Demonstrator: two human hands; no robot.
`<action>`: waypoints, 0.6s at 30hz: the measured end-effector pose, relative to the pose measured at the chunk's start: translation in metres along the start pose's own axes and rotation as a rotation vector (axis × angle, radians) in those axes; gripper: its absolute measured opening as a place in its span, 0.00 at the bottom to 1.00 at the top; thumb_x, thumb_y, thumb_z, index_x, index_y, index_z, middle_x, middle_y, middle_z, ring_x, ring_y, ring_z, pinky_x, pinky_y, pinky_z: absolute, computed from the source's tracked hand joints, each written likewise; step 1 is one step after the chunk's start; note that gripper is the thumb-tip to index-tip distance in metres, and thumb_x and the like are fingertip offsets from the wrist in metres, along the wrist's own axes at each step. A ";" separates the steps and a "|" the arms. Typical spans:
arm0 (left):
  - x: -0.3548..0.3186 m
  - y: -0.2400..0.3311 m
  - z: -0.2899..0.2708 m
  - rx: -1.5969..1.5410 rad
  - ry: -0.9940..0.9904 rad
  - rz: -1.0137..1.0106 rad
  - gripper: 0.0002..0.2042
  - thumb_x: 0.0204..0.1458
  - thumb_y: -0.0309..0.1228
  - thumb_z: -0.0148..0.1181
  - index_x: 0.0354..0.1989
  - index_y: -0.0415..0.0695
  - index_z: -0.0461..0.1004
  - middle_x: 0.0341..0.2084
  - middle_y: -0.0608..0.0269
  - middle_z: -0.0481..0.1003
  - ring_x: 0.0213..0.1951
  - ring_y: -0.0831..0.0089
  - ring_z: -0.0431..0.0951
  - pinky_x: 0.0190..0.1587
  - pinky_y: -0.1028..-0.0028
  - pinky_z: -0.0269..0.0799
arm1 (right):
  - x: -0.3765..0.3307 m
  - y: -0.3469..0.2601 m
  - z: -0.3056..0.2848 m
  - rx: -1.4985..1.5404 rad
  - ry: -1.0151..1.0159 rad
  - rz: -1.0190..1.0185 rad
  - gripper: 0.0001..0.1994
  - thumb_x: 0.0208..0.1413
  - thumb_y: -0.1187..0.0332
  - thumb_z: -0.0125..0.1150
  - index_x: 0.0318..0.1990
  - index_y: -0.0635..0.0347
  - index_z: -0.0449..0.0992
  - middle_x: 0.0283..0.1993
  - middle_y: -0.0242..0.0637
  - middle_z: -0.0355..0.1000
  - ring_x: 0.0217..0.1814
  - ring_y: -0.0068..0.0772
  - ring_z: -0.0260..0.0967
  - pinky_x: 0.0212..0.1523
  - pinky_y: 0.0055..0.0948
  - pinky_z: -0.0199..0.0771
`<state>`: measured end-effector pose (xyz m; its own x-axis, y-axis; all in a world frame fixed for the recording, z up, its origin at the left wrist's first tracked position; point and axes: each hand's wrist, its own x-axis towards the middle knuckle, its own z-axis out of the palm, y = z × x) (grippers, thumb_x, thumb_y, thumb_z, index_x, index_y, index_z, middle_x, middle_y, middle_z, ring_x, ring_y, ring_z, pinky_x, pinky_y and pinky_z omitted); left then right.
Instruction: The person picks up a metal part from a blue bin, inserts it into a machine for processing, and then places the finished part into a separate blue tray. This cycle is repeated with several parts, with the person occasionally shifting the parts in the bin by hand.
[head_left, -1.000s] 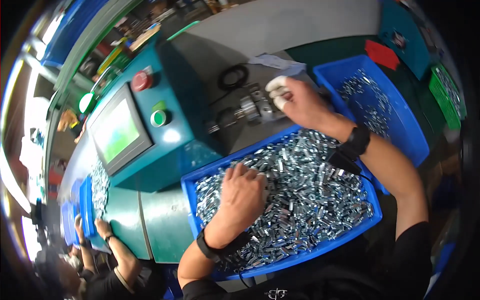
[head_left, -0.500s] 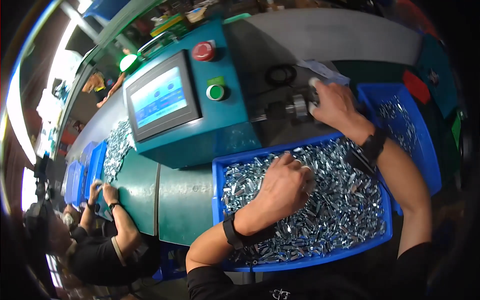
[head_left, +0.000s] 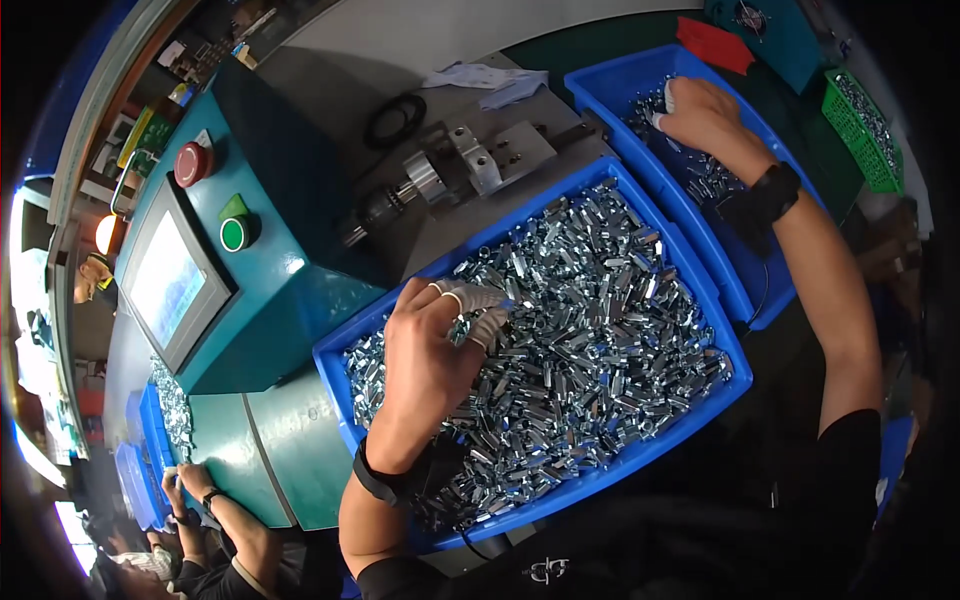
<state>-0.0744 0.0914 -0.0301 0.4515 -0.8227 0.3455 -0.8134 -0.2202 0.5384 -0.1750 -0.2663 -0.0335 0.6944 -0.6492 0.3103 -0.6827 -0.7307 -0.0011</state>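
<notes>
My left hand (head_left: 428,345) is over the large blue tray (head_left: 735,368), which is heaped with small shiny metal sleeves (head_left: 590,320). Pale covers sit on its thumb and index finger, whose tips come together low over the pile; what they pinch, if anything, I cannot make out. At the far end of the narrower blue tray (head_left: 775,290), my right hand (head_left: 708,118) hovers with covered thumb and finger apart, nothing visible between them. Loose metal parts (head_left: 710,180) lie in that tray. Between the trays and the teal machine (head_left: 290,300) stands a metal spindle and clamp fixture (head_left: 470,165).
The machine carries a screen (head_left: 170,280), a red button (head_left: 192,163) and a green button (head_left: 234,234). A black cable coil (head_left: 396,120) and a cloth (head_left: 490,80) lie behind the fixture. A green basket (head_left: 862,130) is far right. Another person's hands (head_left: 187,480) work at left.
My right hand has left the fixture for the far end of the narrower tray. My left hand's thumb and index finger now reach out over the pile. The view has swung right.
</notes>
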 end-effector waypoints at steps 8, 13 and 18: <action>0.014 -0.004 0.002 0.009 0.082 0.009 0.08 0.43 0.24 0.66 0.33 0.42 0.78 0.30 0.58 0.78 0.33 0.58 0.72 0.38 0.66 0.68 | -0.013 -0.072 -0.021 0.731 -0.215 -0.062 0.13 0.49 0.59 0.63 0.33 0.60 0.77 0.21 0.36 0.75 0.25 0.34 0.74 0.29 0.33 0.72; 0.061 0.009 -0.003 0.131 0.157 0.085 0.07 0.45 0.21 0.61 0.34 0.41 0.76 0.33 0.56 0.77 0.34 0.56 0.73 0.38 0.65 0.68 | -0.037 -0.102 -0.004 1.155 -0.149 -0.125 0.11 0.50 0.62 0.63 0.34 0.61 0.77 0.24 0.39 0.76 0.25 0.32 0.74 0.29 0.30 0.72; 0.117 -0.011 -0.001 0.426 0.196 0.246 0.05 0.41 0.19 0.58 0.28 0.38 0.73 0.29 0.55 0.74 0.35 0.53 0.71 0.38 0.61 0.66 | -0.054 -0.108 0.018 1.195 -0.020 -0.229 0.12 0.50 0.63 0.62 0.37 0.63 0.76 0.26 0.41 0.76 0.27 0.34 0.74 0.31 0.32 0.72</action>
<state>-0.0122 -0.0016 0.0047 0.2556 -0.7725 0.5813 -0.9624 -0.2603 0.0773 -0.1340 -0.1562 -0.0675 0.7816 -0.4756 0.4036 0.0881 -0.5563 -0.8263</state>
